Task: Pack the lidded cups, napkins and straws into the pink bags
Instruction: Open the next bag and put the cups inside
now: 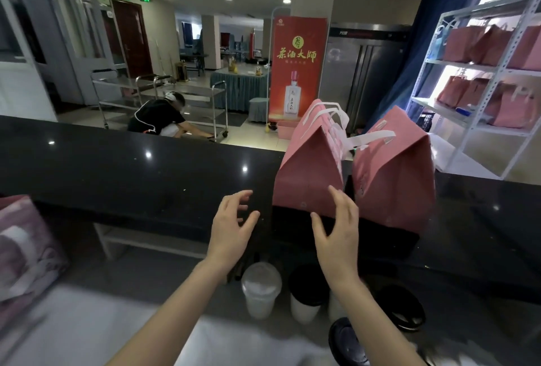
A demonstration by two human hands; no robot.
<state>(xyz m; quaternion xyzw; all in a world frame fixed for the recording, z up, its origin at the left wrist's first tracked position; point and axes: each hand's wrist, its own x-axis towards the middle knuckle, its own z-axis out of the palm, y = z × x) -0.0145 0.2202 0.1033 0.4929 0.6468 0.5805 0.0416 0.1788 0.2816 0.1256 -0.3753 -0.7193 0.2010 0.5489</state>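
Two pink bags with white handles stand side by side on the raised black counter (131, 166), the nearer one (307, 166) left of the other (395, 178). My right hand (336, 225) is spread in front of the nearer bag's lower edge and holds nothing. My left hand (231, 225) hovers just left of that bag, fingers relaxed. Below my arms, on the lower worktop, stand a clear-lidded cup (260, 289) and a black-lidded white cup (306, 292), with more black lids (401, 310) to the right. Napkins and straws are not visible.
A stack of pink material (26, 248) lies at the left edge. A white shelf rack (483, 79) at the right holds several pink bags. Beyond the counter a person crouches by steel trolleys (216, 102); a red banner (297, 67) stands behind the bags.
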